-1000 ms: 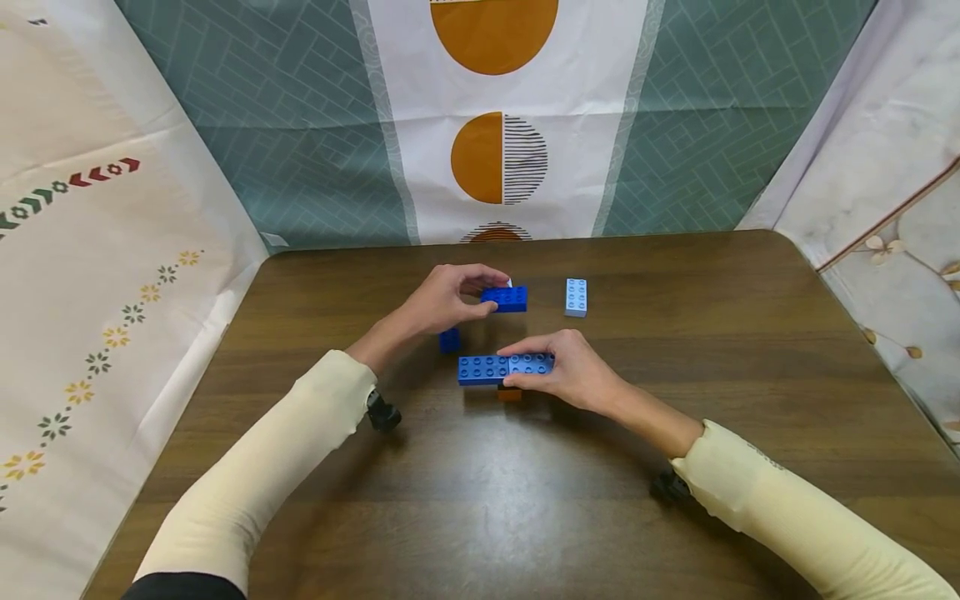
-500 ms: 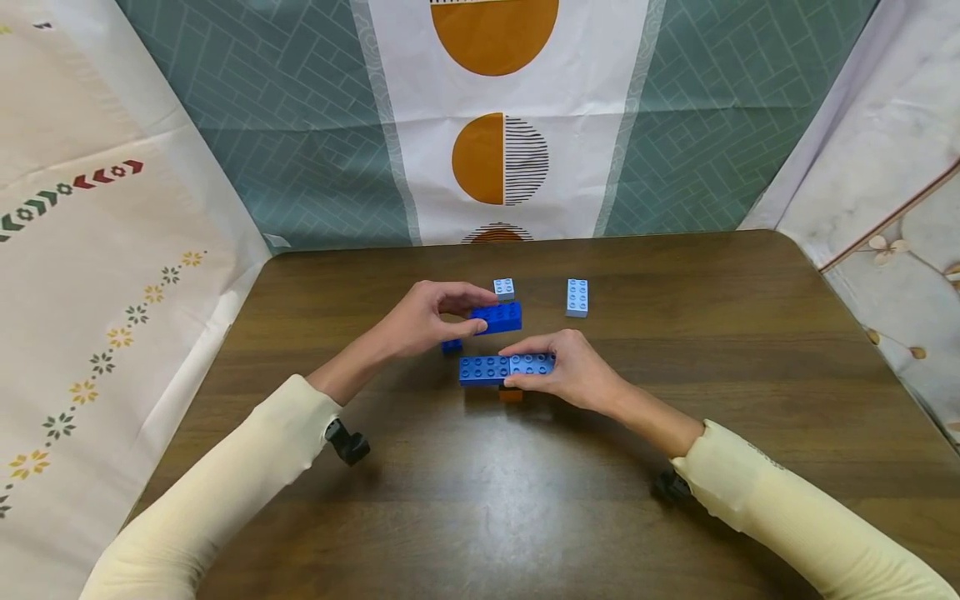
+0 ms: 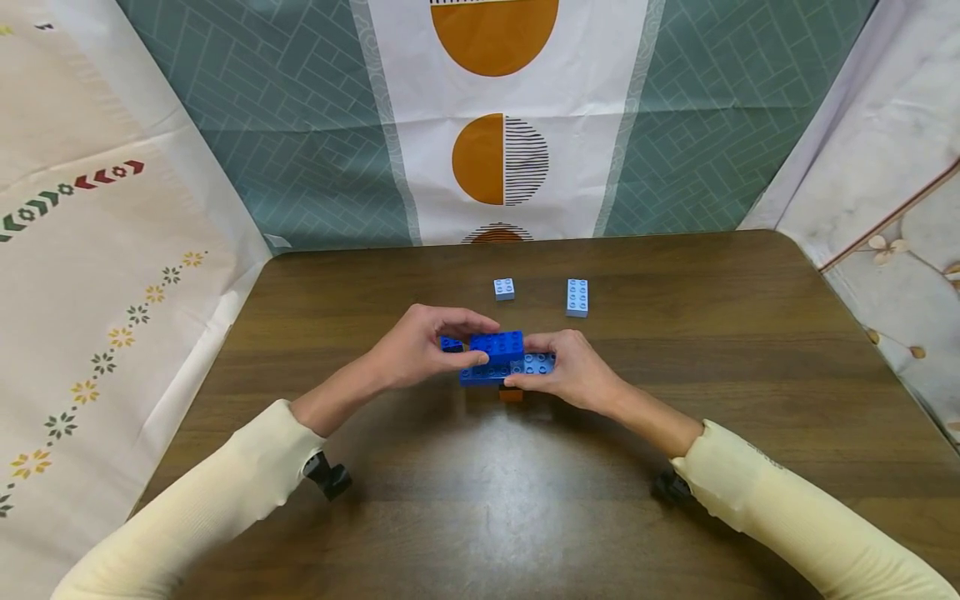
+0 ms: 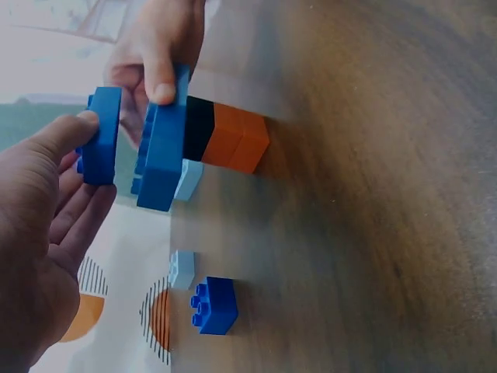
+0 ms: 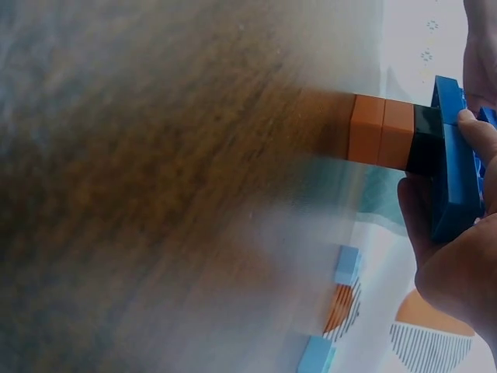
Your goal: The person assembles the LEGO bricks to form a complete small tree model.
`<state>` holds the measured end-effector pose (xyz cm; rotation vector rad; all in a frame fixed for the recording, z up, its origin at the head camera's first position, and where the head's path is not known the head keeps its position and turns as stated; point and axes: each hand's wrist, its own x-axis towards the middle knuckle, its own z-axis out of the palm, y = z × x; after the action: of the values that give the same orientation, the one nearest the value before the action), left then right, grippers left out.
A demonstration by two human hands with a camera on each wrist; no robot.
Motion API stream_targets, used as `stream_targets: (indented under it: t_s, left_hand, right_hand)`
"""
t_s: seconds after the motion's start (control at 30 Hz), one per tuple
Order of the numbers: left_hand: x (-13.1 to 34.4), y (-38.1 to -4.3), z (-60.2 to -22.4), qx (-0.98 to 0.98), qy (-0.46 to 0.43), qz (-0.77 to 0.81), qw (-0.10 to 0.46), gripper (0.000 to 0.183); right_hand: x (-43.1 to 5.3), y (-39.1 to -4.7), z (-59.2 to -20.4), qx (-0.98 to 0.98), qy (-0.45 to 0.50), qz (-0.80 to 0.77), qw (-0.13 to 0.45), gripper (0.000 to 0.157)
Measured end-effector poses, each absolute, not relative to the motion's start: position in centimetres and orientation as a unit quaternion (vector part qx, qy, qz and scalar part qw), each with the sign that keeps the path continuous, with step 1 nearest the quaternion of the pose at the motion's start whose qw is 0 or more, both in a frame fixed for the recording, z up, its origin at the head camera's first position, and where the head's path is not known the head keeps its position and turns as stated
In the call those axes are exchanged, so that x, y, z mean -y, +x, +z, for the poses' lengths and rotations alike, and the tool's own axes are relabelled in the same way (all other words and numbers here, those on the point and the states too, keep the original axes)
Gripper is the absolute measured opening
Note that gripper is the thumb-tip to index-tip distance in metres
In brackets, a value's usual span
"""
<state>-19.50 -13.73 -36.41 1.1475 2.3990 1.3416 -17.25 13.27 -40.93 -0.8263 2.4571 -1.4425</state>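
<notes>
My left hand [image 3: 416, 346] pinches a dark blue toy building brick [image 3: 497, 345] between thumb and fingers. In the left wrist view, a narrow gap separates this brick [image 4: 102, 136] from the row below. That row is a mid-blue brick [image 3: 476, 377] and a lighter blue brick [image 3: 538, 362], end to end. My right hand [image 3: 576, 368] grips the lighter one by its sides. Beneath the row, a black brick [image 4: 199, 128] sits on two orange bricks [image 4: 237, 138], which stand on the table.
Behind my left hand lies a small dark blue brick [image 3: 452, 343]. Farther back are a small pale blue brick [image 3: 503, 288] and a longer pale blue brick [image 3: 577, 297]. Patterned cloths [image 3: 300, 167] hang around the wooden table [image 3: 420, 500].
My left hand has brought the dark blue brick nearer to me and over the row, uncovering the small pale blue brick. My right hand has stayed in place.
</notes>
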Motion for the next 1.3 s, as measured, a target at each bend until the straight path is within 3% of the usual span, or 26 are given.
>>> stream_targets:
  t_s: [1.03,1.3]
  left_hand:
    - [13.2,-17.9,-36.7,-0.837,0.415,0.355,0.031,0.032]
    - [13.1,-18.0,-36.8,-0.835,0.418,0.357,0.031,0.031]
  right_hand:
    - [-13.3,-17.5,-41.4,-0.825,-0.292,-0.479,0.067,0.043]
    - [-14.0,-17.1,-40.6,-0.791,-0.291,-0.530,0.100,0.034]
